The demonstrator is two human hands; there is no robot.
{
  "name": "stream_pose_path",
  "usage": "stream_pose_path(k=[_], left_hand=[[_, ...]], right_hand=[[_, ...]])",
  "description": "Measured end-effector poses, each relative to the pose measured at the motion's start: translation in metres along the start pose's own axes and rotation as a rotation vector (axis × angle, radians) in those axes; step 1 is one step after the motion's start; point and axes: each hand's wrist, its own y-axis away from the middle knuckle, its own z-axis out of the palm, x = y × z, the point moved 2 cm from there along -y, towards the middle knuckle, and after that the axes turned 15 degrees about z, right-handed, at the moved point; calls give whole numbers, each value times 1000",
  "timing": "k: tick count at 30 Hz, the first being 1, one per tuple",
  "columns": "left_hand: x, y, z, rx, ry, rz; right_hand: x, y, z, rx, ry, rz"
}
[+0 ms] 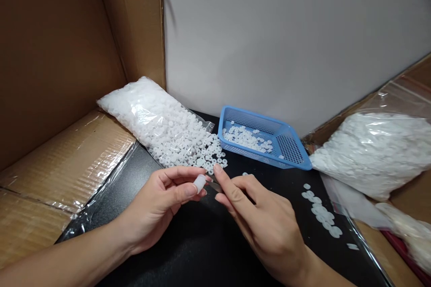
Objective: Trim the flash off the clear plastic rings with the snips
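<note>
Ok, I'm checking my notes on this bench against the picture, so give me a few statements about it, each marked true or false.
1. The left hand has a small white piece in its grip, between thumb and fingers. True.
2. The blue basket is empty. False: white pieces lie in it.
3. The bag of white rings lies left of the basket, with rings spilled at its mouth. True.
4. The right hand rests inside the basket. False: it is over the black table, with its index finger by the small white piece.
5. White discs lie on the table to the right of the right hand. True.
</note>
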Motion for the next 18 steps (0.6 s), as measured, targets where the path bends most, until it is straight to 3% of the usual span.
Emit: stream_pose_path(k=[18], left_hand=[[-1,3,2,-41,-91,4]], right_hand=[[-4,0,1,38,75,-54]])
